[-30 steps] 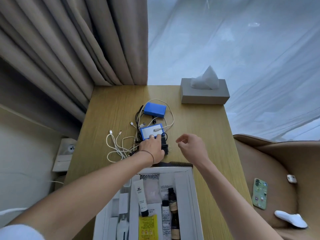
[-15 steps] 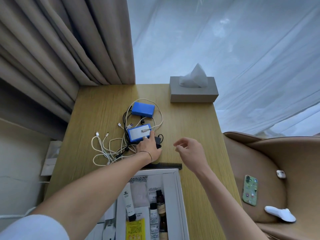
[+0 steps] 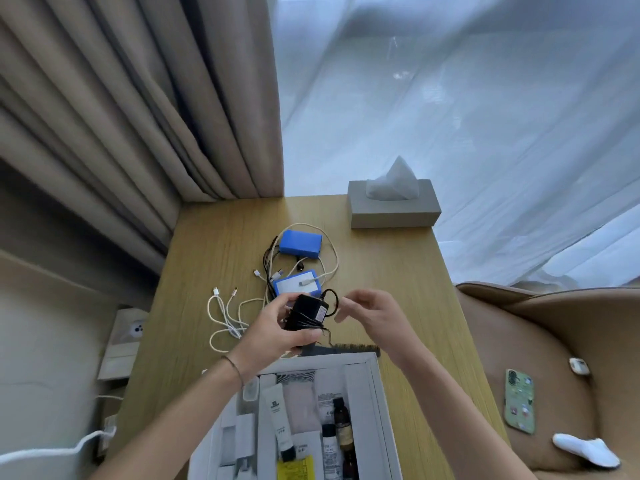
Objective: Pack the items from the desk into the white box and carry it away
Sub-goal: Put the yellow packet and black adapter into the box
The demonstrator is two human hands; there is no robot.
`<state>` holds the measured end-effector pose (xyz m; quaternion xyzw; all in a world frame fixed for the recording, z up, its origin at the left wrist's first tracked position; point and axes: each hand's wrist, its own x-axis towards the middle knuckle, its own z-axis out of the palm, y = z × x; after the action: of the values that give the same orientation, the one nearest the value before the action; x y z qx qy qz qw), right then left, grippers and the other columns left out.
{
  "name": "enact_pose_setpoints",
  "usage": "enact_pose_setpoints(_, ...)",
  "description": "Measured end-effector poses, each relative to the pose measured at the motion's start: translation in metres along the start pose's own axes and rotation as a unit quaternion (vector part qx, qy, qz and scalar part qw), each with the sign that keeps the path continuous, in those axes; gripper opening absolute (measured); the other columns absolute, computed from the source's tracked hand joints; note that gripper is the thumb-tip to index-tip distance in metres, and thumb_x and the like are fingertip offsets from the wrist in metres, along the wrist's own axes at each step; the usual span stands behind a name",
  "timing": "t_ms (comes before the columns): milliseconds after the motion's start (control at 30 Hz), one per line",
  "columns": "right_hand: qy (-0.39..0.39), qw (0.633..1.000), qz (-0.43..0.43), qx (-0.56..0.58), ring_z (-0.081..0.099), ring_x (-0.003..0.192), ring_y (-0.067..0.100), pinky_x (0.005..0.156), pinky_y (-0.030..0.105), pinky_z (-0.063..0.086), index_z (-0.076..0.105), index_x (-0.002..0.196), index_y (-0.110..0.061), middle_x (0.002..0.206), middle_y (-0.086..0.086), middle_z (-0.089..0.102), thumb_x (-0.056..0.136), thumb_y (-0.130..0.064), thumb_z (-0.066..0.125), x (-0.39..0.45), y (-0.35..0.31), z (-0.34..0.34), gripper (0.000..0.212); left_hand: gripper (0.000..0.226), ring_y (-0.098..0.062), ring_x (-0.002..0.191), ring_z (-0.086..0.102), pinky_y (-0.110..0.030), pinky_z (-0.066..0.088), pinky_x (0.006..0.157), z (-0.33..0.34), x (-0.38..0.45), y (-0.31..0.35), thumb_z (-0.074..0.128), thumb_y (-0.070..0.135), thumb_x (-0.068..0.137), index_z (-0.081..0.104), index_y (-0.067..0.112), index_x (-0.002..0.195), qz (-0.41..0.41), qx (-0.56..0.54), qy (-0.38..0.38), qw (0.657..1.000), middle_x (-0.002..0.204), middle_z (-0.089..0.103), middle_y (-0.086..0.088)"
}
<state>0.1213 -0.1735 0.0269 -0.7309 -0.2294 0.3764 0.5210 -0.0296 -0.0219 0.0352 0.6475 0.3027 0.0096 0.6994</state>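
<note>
My left hand (image 3: 273, 332) grips a black power adapter (image 3: 306, 312) wound with its cord, lifted just above the wooden desk (image 3: 398, 282). My right hand (image 3: 375, 315) hovers beside it, fingers apart, holding nothing. Behind lie two blue battery packs (image 3: 300, 242) (image 3: 294, 284) amid black and white cables (image 3: 225, 317). A black comb (image 3: 349, 348) lies at the far edge of the white box (image 3: 375, 393), which holds tubes, bottles and small cartons.
A grey tissue box (image 3: 393, 209) stands at the desk's far right. Curtains hang behind. To the right is a tan armchair (image 3: 554, 341) with a green phone (image 3: 518, 400), an earbud case and a white object. A wall socket is at the left.
My left hand has picked the black adapter off the desk and raised it. My right hand has moved in closer to it. The view has tilted upward.
</note>
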Motion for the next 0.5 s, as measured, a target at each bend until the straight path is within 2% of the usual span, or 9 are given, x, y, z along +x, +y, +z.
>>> enact_pose_setpoints(67, -0.015, 0.999, 0.001, 0.042, 0.059, 0.077, 0.023, 0.08, 0.035, 0.043, 0.073, 0.089, -0.003, 0.082, 0.006, 0.078, 0.098, -0.019, 0.063, -0.005, -0.006, 0.008, 0.021, 0.047, -0.017, 0.084, 0.069, -0.03, 0.058, 0.067, -0.009, -0.015, 0.004, 0.083, 0.003, 0.076, 0.064, 0.015, 0.117, -0.001, -0.045, 0.011, 0.999, 0.104, 0.069, -0.019)
enact_pose_setpoints(133, -0.027, 0.998, -0.012, 0.062, 0.068, 0.08, 0.019, 0.081, 0.026, 0.048, 0.072, 0.094, -0.005, 0.085, 0.005, 0.078, 0.097, -0.019, 0.065, -0.011, -0.016, 0.017, 0.016, 0.051, -0.021, 0.087, 0.069, -0.029, 0.057, 0.066, -0.017, -0.027, 0.004, 0.085, 0.008, 0.074, 0.063, 0.009, 0.12, -0.002, -0.079, 0.015, 0.997, 0.107, 0.069, -0.021)
enact_pose_setpoints(200, -0.052, 0.997, -0.024, 0.052, 0.071, 0.087, 0.019, 0.085, 0.028, 0.054, 0.071, 0.099, -0.008, 0.092, 0.009, 0.077, 0.094, -0.018, 0.069, -0.017, -0.026, 0.03, 0.011, 0.059, -0.026, 0.09, 0.068, -0.03, 0.055, 0.065, -0.022, -0.037, 0.002, 0.086, 0.016, 0.072, 0.061, 0.007, 0.125, 0.002, -0.109, 0.006, 0.994, 0.109, 0.068, -0.024)
enact_pose_setpoints(267, -0.07, 0.996, -0.039, 0.042, 0.069, 0.088, 0.021, 0.09, 0.035, 0.052, 0.072, 0.097, -0.006, 0.098, 0.016, 0.075, 0.092, -0.015, 0.072, -0.022, -0.032, 0.041, 0.01, 0.066, -0.026, 0.093, 0.066, -0.031, 0.055, 0.069, -0.027, -0.046, 0.001, 0.087, 0.025, 0.07, 0.061, 0.007, 0.128, 0.004, -0.168, -0.018, 0.986, 0.108, 0.068, -0.02)
enact_pose_setpoints(333, -0.075, 0.994, -0.051, 0.052, 0.069, 0.091, 0.014, 0.089, 0.028, 0.051, 0.073, 0.098, -0.009, 0.1, 0.013, 0.076, 0.094, -0.012, 0.069, -0.027, -0.037, 0.048, 0.007, 0.064, -0.021, 0.091, 0.065, -0.033, 0.055, 0.076, -0.032, -0.053, 0.004, 0.088, 0.032, 0.07, 0.065, 0.009, 0.125, -0.004, -0.242, -0.047, 0.969, 0.105, 0.068, -0.012)
enact_pose_setpoints(433, -0.132, 0.985, -0.04, 0.103, 0.069, 0.107, 0.01, 0.09, 0.019, 0.05, 0.066, 0.122, -0.017, 0.111, 0.001, 0.076, 0.098, -0.002, 0.058, -0.036, -0.047, 0.056, 0.029, 0.048, -0.018, 0.083, 0.066, -0.031, 0.059, 0.071, -0.042, -0.063, 0.009, 0.089, 0.034, 0.071, 0.075, 0.008, 0.11, -0.012, -0.318, -0.075, 0.945, 0.096, 0.068, -0.009)
enact_pose_setpoints(500, -0.193, 0.973, -0.032, 0.119, 0.069, 0.104, 0.012, 0.09, 0.019, 0.05, 0.057, 0.133, -0.017, 0.108, 0.003, 0.076, 0.098, 0.001, 0.056, -0.041, -0.048, 0.064, 0.039, 0.045, -0.02, 0.082, 0.067, -0.029, 0.059, 0.068, -0.049, -0.07, 0.012, 0.084, 0.033, 0.076, 0.074, 0.004, 0.109, -0.01, -0.336, -0.076, 0.939, 0.098, 0.069, -0.014)
